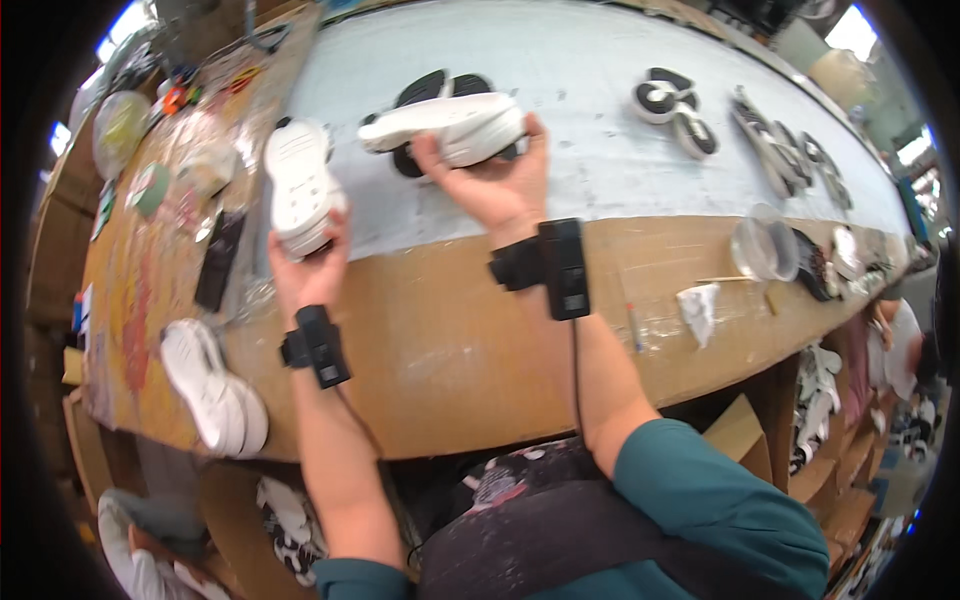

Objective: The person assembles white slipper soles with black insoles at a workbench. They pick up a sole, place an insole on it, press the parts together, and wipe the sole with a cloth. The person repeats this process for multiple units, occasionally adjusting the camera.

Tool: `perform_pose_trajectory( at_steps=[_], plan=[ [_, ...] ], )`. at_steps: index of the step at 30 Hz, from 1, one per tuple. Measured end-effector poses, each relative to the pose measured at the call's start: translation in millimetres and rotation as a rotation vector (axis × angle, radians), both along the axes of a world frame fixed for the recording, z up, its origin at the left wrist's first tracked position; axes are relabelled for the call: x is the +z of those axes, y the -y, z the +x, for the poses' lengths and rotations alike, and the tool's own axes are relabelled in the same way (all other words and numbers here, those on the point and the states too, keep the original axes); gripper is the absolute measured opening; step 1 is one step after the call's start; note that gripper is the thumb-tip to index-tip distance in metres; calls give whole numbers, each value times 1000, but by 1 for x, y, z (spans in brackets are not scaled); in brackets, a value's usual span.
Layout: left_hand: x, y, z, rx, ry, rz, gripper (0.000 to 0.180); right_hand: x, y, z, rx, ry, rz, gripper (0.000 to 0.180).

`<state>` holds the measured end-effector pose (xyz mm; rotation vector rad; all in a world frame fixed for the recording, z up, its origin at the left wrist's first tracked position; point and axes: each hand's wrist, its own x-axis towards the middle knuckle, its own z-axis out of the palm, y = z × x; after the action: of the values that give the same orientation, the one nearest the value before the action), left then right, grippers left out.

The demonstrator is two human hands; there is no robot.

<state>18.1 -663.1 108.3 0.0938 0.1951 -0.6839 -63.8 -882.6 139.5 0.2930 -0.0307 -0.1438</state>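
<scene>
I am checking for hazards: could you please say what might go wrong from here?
The right hand holds a white sole in front of black soles, so it might bump them. The left hand grips another white sole by one end; it could slip. The pair of soles near the front edge of the brown table might fall if nudged.

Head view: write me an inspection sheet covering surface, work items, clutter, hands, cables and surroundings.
Surface: scuffed brown workbench bordering a pale strip.
Work items: left white shoe sole, right white shoe sole, both held; white sole pair at bench's left; black-and-white soles on the strip.
Clutter: clear plastic tub, crumpled white tissue.
Hands: left hand and right hand each grip one sole.
Cables: dark cable from right wrist device.
Surroundings: more soles stored lower right.
</scene>
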Motion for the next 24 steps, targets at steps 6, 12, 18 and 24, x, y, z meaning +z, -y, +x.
perform_pose_trajectory(
  at_steps=[6, 12, 18, 24],
  plan=[
    [14, -4, -37, -6, -15, -232, 59, -1, -20, -30, 22, -101, -157, 60],
    [16, -8, -110, 75, 454, 368, 59, -12, -40, -82, 37, -4, -785, 46],
    [16, -35, -176, -17, 794, 613, 71, 10, -41, -139, 88, 245, -727, 106],
    [10, -35, -187, -47, 783, 649, 65, -57, -3, -179, 262, 126, -1034, 112]
  ],
)
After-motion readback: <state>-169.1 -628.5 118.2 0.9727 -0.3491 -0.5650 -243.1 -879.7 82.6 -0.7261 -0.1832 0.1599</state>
